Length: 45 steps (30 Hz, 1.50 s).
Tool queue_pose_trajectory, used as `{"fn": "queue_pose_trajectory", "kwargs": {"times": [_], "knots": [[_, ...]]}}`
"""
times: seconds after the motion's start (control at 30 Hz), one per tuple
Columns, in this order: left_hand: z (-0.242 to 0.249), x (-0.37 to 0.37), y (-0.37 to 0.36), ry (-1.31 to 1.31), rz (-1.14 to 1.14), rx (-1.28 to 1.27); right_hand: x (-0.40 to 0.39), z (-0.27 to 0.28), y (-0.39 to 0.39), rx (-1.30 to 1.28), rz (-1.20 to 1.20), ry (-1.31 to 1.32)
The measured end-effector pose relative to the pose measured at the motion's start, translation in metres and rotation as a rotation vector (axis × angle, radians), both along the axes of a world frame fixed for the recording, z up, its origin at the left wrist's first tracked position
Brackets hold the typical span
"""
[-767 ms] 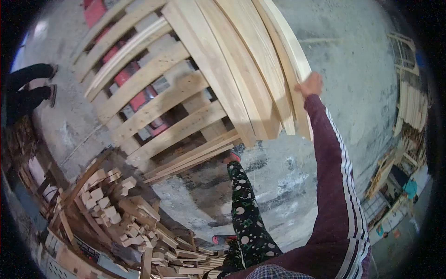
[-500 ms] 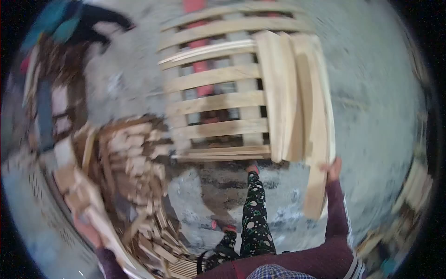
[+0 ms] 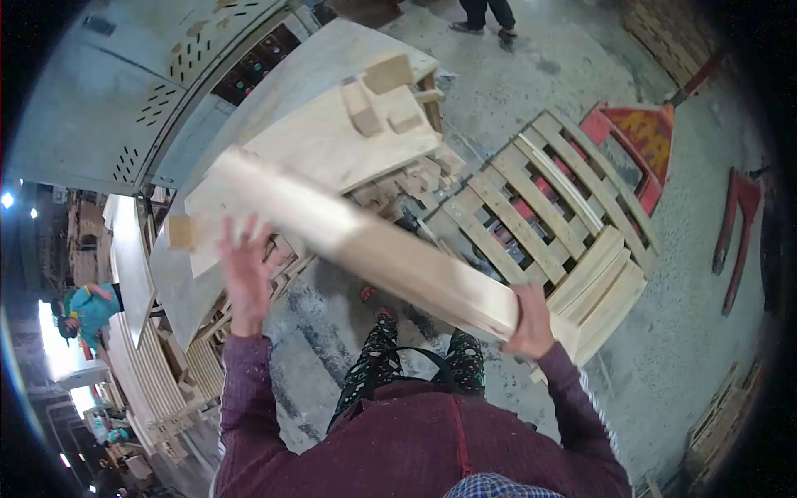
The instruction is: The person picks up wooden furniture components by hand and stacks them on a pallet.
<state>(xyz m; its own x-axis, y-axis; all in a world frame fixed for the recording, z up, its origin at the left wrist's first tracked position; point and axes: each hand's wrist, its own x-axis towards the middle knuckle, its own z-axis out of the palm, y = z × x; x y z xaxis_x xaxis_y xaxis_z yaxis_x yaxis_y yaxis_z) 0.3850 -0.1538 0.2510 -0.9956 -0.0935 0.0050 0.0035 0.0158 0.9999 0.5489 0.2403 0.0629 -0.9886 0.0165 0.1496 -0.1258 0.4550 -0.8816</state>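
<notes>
The near end of a long plank (image 3: pixel 374 249) is clamped by the right hand (image 3: pixel 531 319); the left hand (image 3: pixel 245 270) is spread open beneath it. Held one-sided above the pallet (image 3: pixel 548 207), it could be tipped or dropped.

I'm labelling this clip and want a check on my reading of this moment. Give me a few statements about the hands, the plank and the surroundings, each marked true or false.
1. The right hand grips one end of the long plank. True.
2. The left hand is closed in a fist around the plank. False: its fingers are spread open against the plank's underside, near the other end.
3. A wooden pallet lies on the floor beyond the plank. True.
4. The plank lies flat on the pallet. False: it is held in the air across the view, blurred.
5. Small wooden blocks sit on the board stack behind the plank. True.
</notes>
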Motion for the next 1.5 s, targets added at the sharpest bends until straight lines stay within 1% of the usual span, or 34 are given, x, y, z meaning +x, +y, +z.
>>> {"fn": "queue_pose_trajectory", "kwargs": {"times": [0.03, 0.07, 0.1, 0.13, 0.17, 0.2, 0.23, 0.27, 0.33, 0.37, 0.43, 0.5, 0.53, 0.6, 0.67, 0.73, 0.77, 0.83, 0.87, 0.93, 1.0, 1.03, 1.07, 1.1, 1.13, 1.17, 1.2, 1.27, 1.3, 1.33, 1.37, 1.4, 1.47, 1.5], "knots": [[0.015, 0.019, -0.020, 0.114, 0.157, 0.123, -0.013, 0.013, -0.016, 0.070, 0.076, 0.099], [0.033, 0.038, -0.036, 0.238, 0.268, 0.128, -0.026, 0.035, -0.030, 0.140, 0.130, 0.201], [0.050, 0.055, -0.055, 0.363, 0.372, 0.134, -0.037, 0.063, -0.042, 0.148, 0.216, 0.286], [0.023, 0.031, -0.108, 0.264, 0.521, 0.297, -0.079, 0.072, -0.067, 0.235, 0.250, 0.280], [0.015, 0.029, -0.151, 0.270, 0.691, 0.229, -0.110, 0.081, -0.102, 0.303, 0.307, 0.369], [-0.001, 0.034, -0.206, 0.266, 0.766, 0.253, -0.129, 0.100, -0.132, 0.386, 0.359, 0.391], [-0.025, 0.013, -0.256, 0.270, 0.859, 0.284, -0.172, 0.104, -0.179, 0.481, 0.424, 0.330], [-0.075, -0.001, -0.340, 0.304, 0.861, 0.081, -0.212, 0.097, -0.221, 0.537, 0.479, 0.430], [-0.125, -0.024, -0.423, 0.352, 0.835, -0.106, -0.272, 0.095, -0.279, 0.681, 0.510, 0.469], [-0.139, -0.034, -0.440, 0.329, 0.797, 0.047, -0.298, 0.093, -0.305, 0.732, 0.536, 0.482], [-0.169, -0.042, -0.483, 0.303, 0.739, 0.201, -0.338, 0.089, -0.337, 0.772, 0.549, 0.452], [-0.219, -0.054, -0.531, 0.462, 0.539, -0.731, -0.370, 0.083, -0.353, 0.805, 0.561, 0.424], [-0.224, -0.062, -0.534, 0.468, 0.526, -0.718, -0.383, 0.076, -0.356, 0.832, 0.556, 0.397], [-0.230, -0.071, -0.535, 0.463, 0.441, -0.838, -0.400, 0.062, -0.361, 0.861, 0.540, 0.360], [-0.244, -0.098, -0.546, 0.367, 0.393, -0.404, -0.416, 0.048, -0.362, 0.844, 0.528, 0.272], [-0.250, -0.110, -0.544, 0.186, 0.423, -0.378, -0.424, 0.038, -0.363, 0.843, 0.508, 0.267], [-0.249, -0.119, -0.543, 0.188, 0.414, -0.379, -0.427, 0.035, -0.363, 0.840, 0.499, 0.272], [-0.241, -0.138, -0.538, -0.028, 0.535, 0.406, -0.435, 0.032, -0.362, 0.831, 0.493, 0.231], [-0.238, -0.145, -0.531, -0.032, 0.525, 0.398, -0.438, 0.032, -0.360, 0.826, 0.497, 0.192], [-0.235, -0.148, -0.520, -0.079, 0.501, 0.264, -0.443, 0.027, -0.354, 0.821, 0.486, 0.137], [-0.261, -0.163, -0.532, -0.127, 0.450, 0.269, -0.446, 0.024, -0.351, 0.815, 0.482, 0.087], [-0.262, -0.167, -0.529, -0.170, 0.403, 0.284, -0.445, 0.023, -0.348, 0.822, 0.461, 0.048], [-0.261, -0.168, -0.527, -0.174, 0.402, 0.280, -0.443, 0.023, -0.345, 0.831, 0.439, 0.010], [-0.263, -0.168, -0.523, -0.175, 0.446, 0.216, -0.437, 0.021, -0.344, 0.828, 0.439, 0.007], [-0.257, -0.168, -0.515, -0.179, 0.490, 0.151, -0.429, 0.018, -0.345, 0.826, 0.306, 0.149], [-0.250, -0.169, -0.513, -0.184, 0.493, 0.150, -0.419, 0.016, -0.348, 0.820, 0.173, 0.292], [-0.243, -0.170, -0.512, -0.206, 0.461, 0.135, -0.409, 0.014, -0.352, 0.820, 0.178, 0.292], [-0.232, -0.175, -0.513, -0.224, 0.433, 0.122, -0.384, 0.015, -0.362, 0.643, -0.241, 0.373], [-0.228, -0.179, -0.515, -0.200, 0.370, 0.102, -0.367, 0.011, -0.371, 0.642, -0.237, 0.378], [-0.227, -0.180, -0.518, -0.176, 0.308, 0.083, -0.348, 0.002, -0.380, 0.411, -0.451, 0.292], [-0.227, -0.180, -0.521, -0.175, 0.313, 0.085, -0.340, -0.007, -0.386, 0.174, -0.656, 0.199], [-0.226, -0.182, -0.524, -0.205, 0.288, 0.070, -0.345, -0.017, -0.389, 0.173, -0.652, 0.202], [-0.228, -0.185, -0.530, -0.228, 0.267, 0.059, -0.358, -0.032, -0.391, -0.448, -0.456, -0.019], [-0.232, -0.187, -0.533, -0.233, 0.236, 0.084, -0.364, -0.033, -0.392, -0.449, -0.448, -0.012]]}}
